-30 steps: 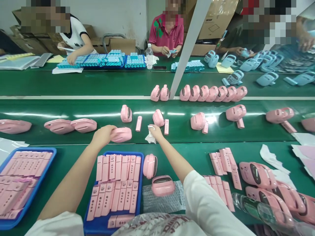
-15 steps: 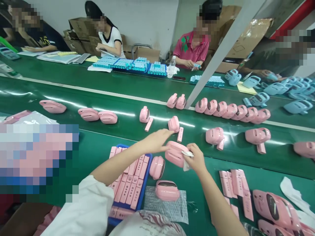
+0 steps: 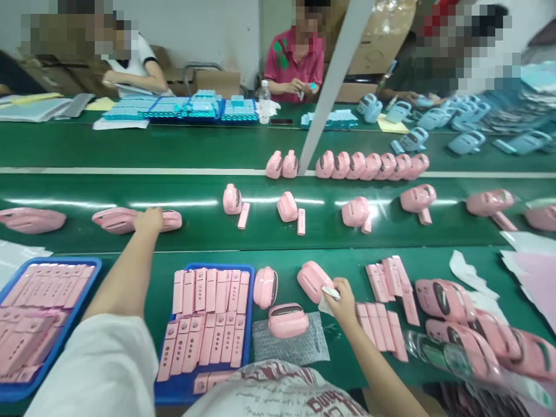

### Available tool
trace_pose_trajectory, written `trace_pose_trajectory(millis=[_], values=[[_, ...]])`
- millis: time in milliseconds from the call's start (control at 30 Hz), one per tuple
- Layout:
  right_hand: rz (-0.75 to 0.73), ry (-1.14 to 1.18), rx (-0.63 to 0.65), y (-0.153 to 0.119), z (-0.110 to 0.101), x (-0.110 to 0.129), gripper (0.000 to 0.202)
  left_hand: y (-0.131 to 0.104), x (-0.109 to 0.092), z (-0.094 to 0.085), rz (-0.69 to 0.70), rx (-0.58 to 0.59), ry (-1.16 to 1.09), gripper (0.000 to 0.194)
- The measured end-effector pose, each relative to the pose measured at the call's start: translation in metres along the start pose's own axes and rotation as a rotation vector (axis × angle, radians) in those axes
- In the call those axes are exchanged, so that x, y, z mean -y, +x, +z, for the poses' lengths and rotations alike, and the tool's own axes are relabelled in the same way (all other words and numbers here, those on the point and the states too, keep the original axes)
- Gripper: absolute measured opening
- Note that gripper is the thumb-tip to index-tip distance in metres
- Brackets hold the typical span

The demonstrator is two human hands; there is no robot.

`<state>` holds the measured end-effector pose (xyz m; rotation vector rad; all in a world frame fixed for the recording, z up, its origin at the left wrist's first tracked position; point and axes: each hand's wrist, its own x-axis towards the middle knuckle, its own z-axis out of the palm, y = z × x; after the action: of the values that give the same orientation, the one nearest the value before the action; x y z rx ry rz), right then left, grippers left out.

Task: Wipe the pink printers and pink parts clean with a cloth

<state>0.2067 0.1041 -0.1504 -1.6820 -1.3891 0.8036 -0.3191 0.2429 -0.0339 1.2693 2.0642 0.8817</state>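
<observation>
My left hand (image 3: 150,221) reaches out to the belt at the left, its fingers closed over a pink plastic housing (image 3: 172,221). Another pink housing (image 3: 113,220) lies against it on the left; my hand hides where they meet. Near the table's far edge, my right hand (image 3: 344,300) pinches a folded white cloth (image 3: 330,293) against the lower right end of a glossy pink housing (image 3: 313,280). Two more housings are close by: an upright one with a dark window (image 3: 265,287) and one lying (image 3: 288,320) on a bubble-wrap sheet (image 3: 317,343).
Blue trays (image 3: 251,324) hold rows of pink bar-shaped parts (image 3: 219,341). Loose pink bars (image 3: 382,327) and larger housings (image 3: 452,300) lie at the right beside a clear bottle (image 3: 447,350). Housings with bars line the belt (image 3: 208,240). Co-workers sit across, behind a slanted post (image 3: 334,81).
My left hand has left the housing at my right hand and moved left to the housings on the belt. My right hand stays with cloth and housing, and the view has turned left.
</observation>
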Motion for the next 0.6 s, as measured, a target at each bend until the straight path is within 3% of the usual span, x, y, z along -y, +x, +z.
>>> trace_pose_trajectory(millis=[133,233,300,433,533,600], values=[[0.190,0.157,-0.094,-0.002,-0.002,-0.002,0.028,-0.005,-0.025,0.010,0.103,0.175,0.380,0.029],[0.306,0.196,-0.180,-0.003,0.000,-0.008,0.029,-0.023,-0.060,0.039,0.447,0.381,0.595,0.026],[0.359,0.233,-0.231,-0.002,0.003,-0.012,0.031,-0.043,-0.087,0.073,0.778,0.536,0.686,0.031],[0.378,0.258,-0.309,0.004,0.008,-0.013,0.036,-0.091,-0.132,0.163,1.158,0.661,0.656,0.028],[0.328,0.232,-0.322,0.007,0.007,-0.009,0.034,-0.128,-0.142,0.220,1.440,0.737,0.608,0.020],[0.265,0.199,-0.303,0.004,0.007,-0.006,0.031,-0.150,-0.138,0.243,1.477,0.743,0.596,0.016]])
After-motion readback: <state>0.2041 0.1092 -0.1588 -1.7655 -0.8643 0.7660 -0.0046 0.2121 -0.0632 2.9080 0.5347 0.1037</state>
